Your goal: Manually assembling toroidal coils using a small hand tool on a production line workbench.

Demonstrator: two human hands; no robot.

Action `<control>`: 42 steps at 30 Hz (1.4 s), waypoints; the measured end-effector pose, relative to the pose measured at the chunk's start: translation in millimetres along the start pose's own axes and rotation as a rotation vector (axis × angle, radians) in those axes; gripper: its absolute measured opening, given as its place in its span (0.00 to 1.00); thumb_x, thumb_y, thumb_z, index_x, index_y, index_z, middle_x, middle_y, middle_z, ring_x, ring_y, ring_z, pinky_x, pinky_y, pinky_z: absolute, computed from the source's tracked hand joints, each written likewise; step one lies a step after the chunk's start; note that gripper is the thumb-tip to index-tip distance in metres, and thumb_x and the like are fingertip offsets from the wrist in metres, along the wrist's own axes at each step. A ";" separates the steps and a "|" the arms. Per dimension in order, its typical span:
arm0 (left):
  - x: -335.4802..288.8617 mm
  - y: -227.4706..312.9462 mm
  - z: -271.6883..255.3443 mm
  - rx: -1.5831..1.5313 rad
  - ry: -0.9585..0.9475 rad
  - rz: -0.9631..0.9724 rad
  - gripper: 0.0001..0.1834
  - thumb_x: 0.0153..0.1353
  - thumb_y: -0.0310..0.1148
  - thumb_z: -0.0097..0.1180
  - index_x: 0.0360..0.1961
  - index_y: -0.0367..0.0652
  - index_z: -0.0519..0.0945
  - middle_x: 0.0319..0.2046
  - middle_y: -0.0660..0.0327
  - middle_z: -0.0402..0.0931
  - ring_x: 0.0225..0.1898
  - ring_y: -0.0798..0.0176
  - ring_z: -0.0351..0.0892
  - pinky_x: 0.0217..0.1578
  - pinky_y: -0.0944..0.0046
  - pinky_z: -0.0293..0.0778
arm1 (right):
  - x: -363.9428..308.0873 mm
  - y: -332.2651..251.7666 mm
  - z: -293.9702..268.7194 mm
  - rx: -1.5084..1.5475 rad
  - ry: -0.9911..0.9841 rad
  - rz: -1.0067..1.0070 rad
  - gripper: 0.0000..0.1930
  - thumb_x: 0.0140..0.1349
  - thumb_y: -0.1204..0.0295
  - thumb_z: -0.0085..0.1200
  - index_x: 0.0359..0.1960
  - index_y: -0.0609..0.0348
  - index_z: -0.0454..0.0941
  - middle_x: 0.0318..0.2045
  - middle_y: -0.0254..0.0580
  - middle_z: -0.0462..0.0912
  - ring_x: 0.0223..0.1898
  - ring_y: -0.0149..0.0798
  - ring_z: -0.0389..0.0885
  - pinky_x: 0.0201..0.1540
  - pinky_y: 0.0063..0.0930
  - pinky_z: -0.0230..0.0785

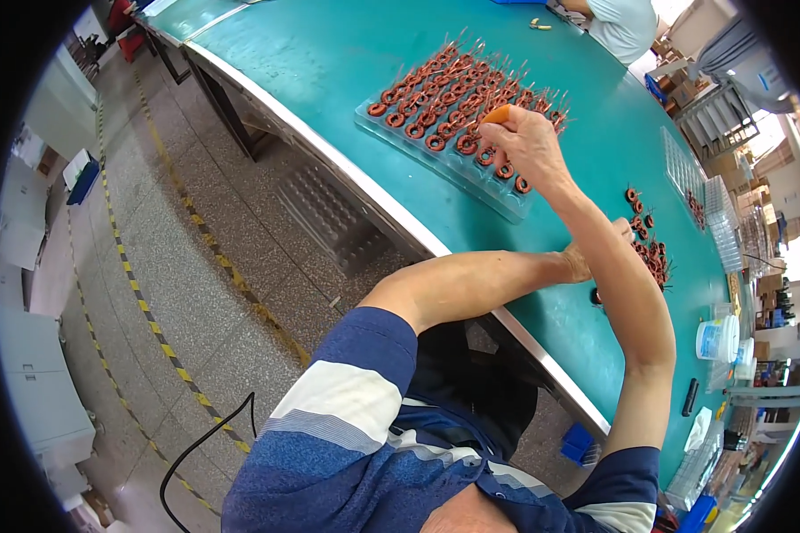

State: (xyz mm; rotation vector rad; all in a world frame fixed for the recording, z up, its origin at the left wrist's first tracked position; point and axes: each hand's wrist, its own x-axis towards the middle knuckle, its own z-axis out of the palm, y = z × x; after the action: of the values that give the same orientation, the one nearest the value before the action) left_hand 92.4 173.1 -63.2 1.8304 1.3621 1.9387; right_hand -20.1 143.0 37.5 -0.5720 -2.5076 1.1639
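My right hand [526, 142] is over the near right part of a clear plastic tray [498, 202]. An orange finger cot [500, 114] covers one fingertip. The fingers are drawn together among the upright wire leads, and what they hold, if anything, is hidden. Rows of copper-wound ring coils [415, 131] stand in the tray with their leads pointing up. My left arm crosses beneath the right forearm. The left hand [580, 263] is mostly covered by it, with fingertips showing beside a loose pile of ring coils [653, 259]. Its grip cannot be made out.
The green table [293, 53] has a metal front edge. On the right are another clear tray [683, 160], stacked trays [722, 213], white tubs [718, 339] and a black tool [690, 397]. A person [620, 27] sits at the far side, near yellow-handled cutters [540, 25].
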 end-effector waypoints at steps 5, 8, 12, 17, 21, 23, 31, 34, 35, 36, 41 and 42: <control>-0.6 -5.1 4.9 0.168 -0.140 0.014 0.10 0.65 0.38 0.47 0.33 0.42 0.70 0.28 0.57 0.69 0.34 0.55 0.71 0.37 0.56 0.67 | -3.0 1.6 8.1 -0.055 -0.072 -0.012 0.10 0.63 0.70 0.53 0.41 0.64 0.77 0.26 0.37 0.82 0.16 0.25 0.75 0.20 0.22 0.67; 10.2 -24.5 -2.2 0.322 0.212 0.355 0.12 0.58 0.35 0.53 0.41 0.42 0.69 0.40 0.52 0.68 0.46 0.54 0.69 0.46 0.54 0.65 | -7.0 3.0 -34.6 -0.170 0.198 -0.212 0.14 0.63 0.67 0.54 0.44 0.64 0.77 0.26 0.43 0.83 0.20 0.30 0.80 0.25 0.26 0.72; 41.4 -12.1 -44.7 -0.108 0.243 -0.246 0.10 0.63 0.31 0.46 0.30 0.36 0.75 0.18 0.52 0.76 0.19 0.49 0.76 0.20 0.53 0.71 | -66.1 -1.2 -125.8 -0.269 0.352 -0.152 0.14 0.62 0.66 0.54 0.42 0.63 0.79 0.27 0.43 0.84 0.23 0.29 0.81 0.28 0.23 0.72; 47.6 -0.8 -55.3 -0.509 0.298 -0.509 0.15 0.70 0.37 0.42 0.35 0.37 0.74 0.16 0.66 0.69 0.15 0.74 0.68 0.14 0.72 0.63 | -149.4 47.6 -157.1 -0.438 0.298 0.041 0.11 0.59 0.68 0.56 0.37 0.64 0.80 0.26 0.46 0.83 0.25 0.35 0.81 0.31 0.28 0.73; 39.6 -5.0 -55.5 -0.397 0.316 -0.515 0.17 0.68 0.37 0.42 0.32 0.34 0.75 0.15 0.61 0.72 0.14 0.70 0.71 0.16 0.67 0.67 | -162.6 71.8 -137.5 -0.757 0.210 0.151 0.18 0.57 0.62 0.59 0.41 0.65 0.77 0.33 0.51 0.83 0.38 0.50 0.81 0.42 0.43 0.72; 37.2 -0.8 -54.0 -0.392 0.308 -0.517 0.17 0.68 0.37 0.42 0.32 0.34 0.75 0.14 0.61 0.72 0.14 0.69 0.71 0.16 0.67 0.67 | -153.7 91.7 -135.9 -0.887 0.276 0.029 0.21 0.56 0.59 0.59 0.45 0.63 0.73 0.36 0.53 0.81 0.43 0.51 0.79 0.43 0.45 0.71; 36.6 -5.9 -59.6 -0.298 0.258 -0.515 0.16 0.68 0.37 0.42 0.32 0.34 0.75 0.15 0.62 0.71 0.14 0.70 0.71 0.16 0.66 0.66 | -117.5 143.4 -129.0 -0.979 0.160 0.056 0.16 0.54 0.68 0.60 0.42 0.61 0.72 0.32 0.52 0.82 0.39 0.53 0.80 0.43 0.50 0.69; 38.0 1.0 -60.8 -0.352 0.221 -0.538 0.16 0.68 0.37 0.42 0.36 0.34 0.75 0.17 0.61 0.74 0.15 0.70 0.72 0.17 0.67 0.67 | -127.0 140.5 -137.8 -0.624 0.378 -0.063 0.21 0.53 0.69 0.61 0.48 0.62 0.74 0.31 0.50 0.81 0.36 0.50 0.81 0.41 0.42 0.72; 39.0 7.2 -57.5 -0.348 0.141 -0.548 0.15 0.67 0.37 0.43 0.38 0.34 0.75 0.19 0.60 0.75 0.17 0.69 0.74 0.19 0.66 0.69 | -130.0 136.5 -139.7 -0.415 0.474 0.072 0.21 0.54 0.68 0.62 0.49 0.63 0.75 0.30 0.48 0.83 0.32 0.42 0.82 0.37 0.35 0.73; 39.4 11.0 -54.8 -0.344 0.060 -0.558 0.15 0.67 0.37 0.44 0.40 0.33 0.74 0.22 0.58 0.77 0.19 0.69 0.75 0.21 0.66 0.71 | -133.7 132.8 -140.5 -0.218 0.567 0.079 0.22 0.55 0.66 0.62 0.49 0.65 0.74 0.31 0.47 0.83 0.31 0.38 0.81 0.35 0.31 0.73; 32.0 21.9 -43.9 -0.025 -0.259 -0.047 0.21 0.61 0.30 0.52 0.55 0.34 0.68 0.36 0.50 0.81 0.35 0.55 0.82 0.35 0.58 0.77 | -150.4 114.0 -130.2 0.167 0.737 0.136 0.21 0.57 0.63 0.63 0.46 0.66 0.76 0.33 0.42 0.84 0.34 0.30 0.82 0.37 0.22 0.73; 32.2 23.1 -44.3 0.009 -0.257 -0.015 0.21 0.62 0.31 0.52 0.55 0.35 0.68 0.36 0.50 0.81 0.34 0.55 0.82 0.35 0.58 0.77 | -152.5 109.9 -126.5 0.169 0.742 0.138 0.21 0.57 0.63 0.63 0.46 0.66 0.76 0.33 0.42 0.84 0.34 0.30 0.82 0.37 0.22 0.73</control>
State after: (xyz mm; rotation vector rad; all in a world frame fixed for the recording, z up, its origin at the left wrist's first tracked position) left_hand 57.2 158.7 -17.5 1.9845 1.2986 1.6233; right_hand 192.7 216.8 12.7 -0.9341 -1.7478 0.9573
